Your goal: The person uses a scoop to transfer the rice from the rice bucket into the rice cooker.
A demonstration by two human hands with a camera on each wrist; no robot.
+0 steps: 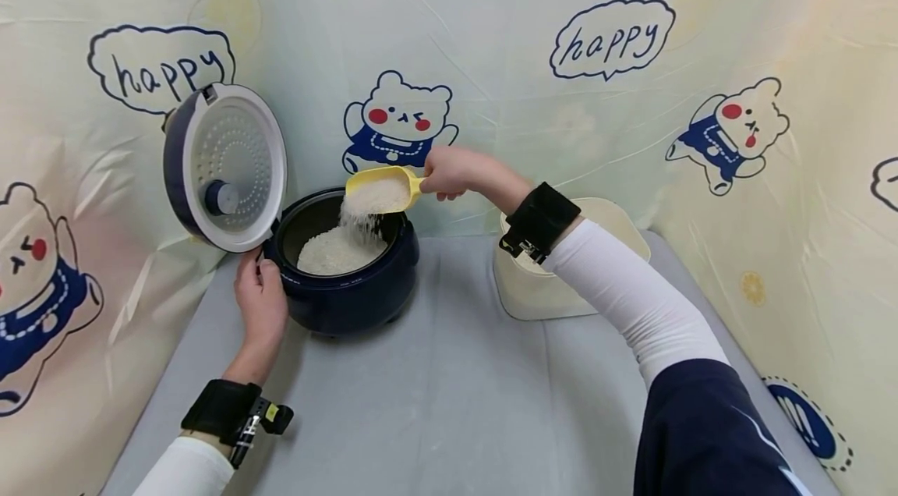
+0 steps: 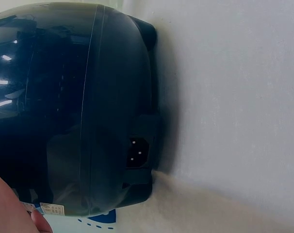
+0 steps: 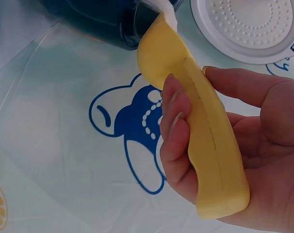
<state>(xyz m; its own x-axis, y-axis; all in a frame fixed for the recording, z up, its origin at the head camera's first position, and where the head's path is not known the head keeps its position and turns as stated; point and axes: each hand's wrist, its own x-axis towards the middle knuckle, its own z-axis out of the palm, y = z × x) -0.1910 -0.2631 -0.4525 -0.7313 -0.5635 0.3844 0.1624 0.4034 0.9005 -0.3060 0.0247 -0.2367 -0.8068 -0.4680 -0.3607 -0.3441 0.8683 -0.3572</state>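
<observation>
My right hand [image 1: 456, 172] grips the handle of a yellow scoop [image 3: 210, 145], its fingers curled round it. The scoop is tilted over a dark blue rice cooker [image 1: 351, 297], and white rice [image 1: 379, 193] pours from its lip. More rice [image 1: 340, 250] lies heaped in the inner pot. The cooker's lid [image 1: 242, 161] stands open at the left. Below the lid, my left hand [image 1: 263, 301] holds the cooker at its hinge side; its fingertips are partly hidden. In the left wrist view, only part of this hand [image 2: 11, 208] shows beside the cooker's body.
A cream-coloured container [image 1: 522, 301] stands right of the cooker, partly covered by my right forearm. Grey cloth [image 1: 449, 395] covers the table. A printed curtain [image 1: 505, 28] hangs behind and along both sides. A power socket [image 2: 138, 153] shows low on the cooker.
</observation>
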